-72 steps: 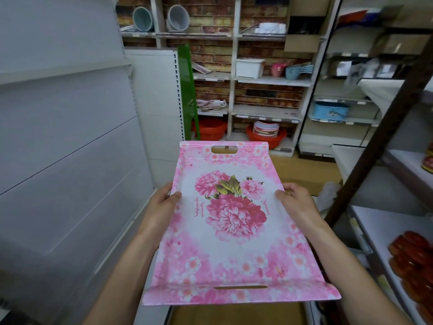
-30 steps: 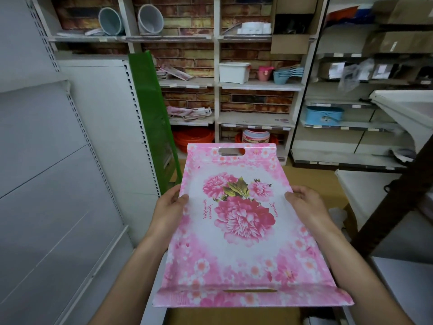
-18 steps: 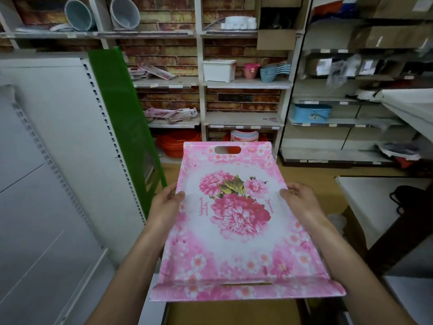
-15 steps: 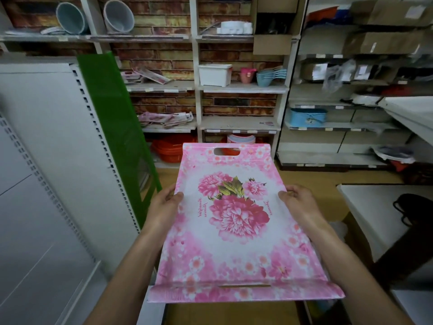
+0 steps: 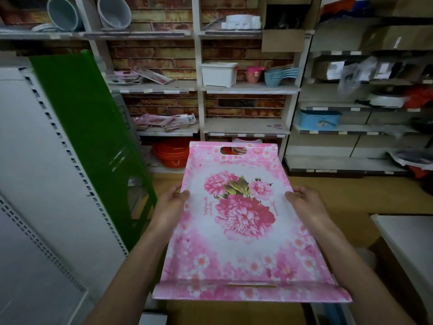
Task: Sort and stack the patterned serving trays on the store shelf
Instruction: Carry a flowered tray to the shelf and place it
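A pink serving tray (image 5: pixel 236 249) with a big peony print and cut-out handles is held flat in front of me, its long side pointing away. My left hand (image 5: pixel 172 202) grips its left rim, thumb on top. My right hand (image 5: pixel 307 204) grips the right rim the same way. On the brick-backed shelving ahead, more pink patterned trays (image 5: pixel 164 121) lie in a loose heap on a middle shelf, and further pink trays (image 5: pixel 138 76) lie on the shelf above.
A green panel (image 5: pixel 86 127) leans against white perforated shelving (image 5: pixel 46 172) on the left. Orange basins (image 5: pixel 169 152) sit on the bottom shelf. A white bin (image 5: pixel 219 73) and blue scoops (image 5: pixel 278 75) stand on the upper right shelf. A white counter (image 5: pixel 407 242) is at right.
My view has swung from the white wall panels on the left towards the brick-backed shelves, which are now closer. Both hands have kept the same hold on the tray.
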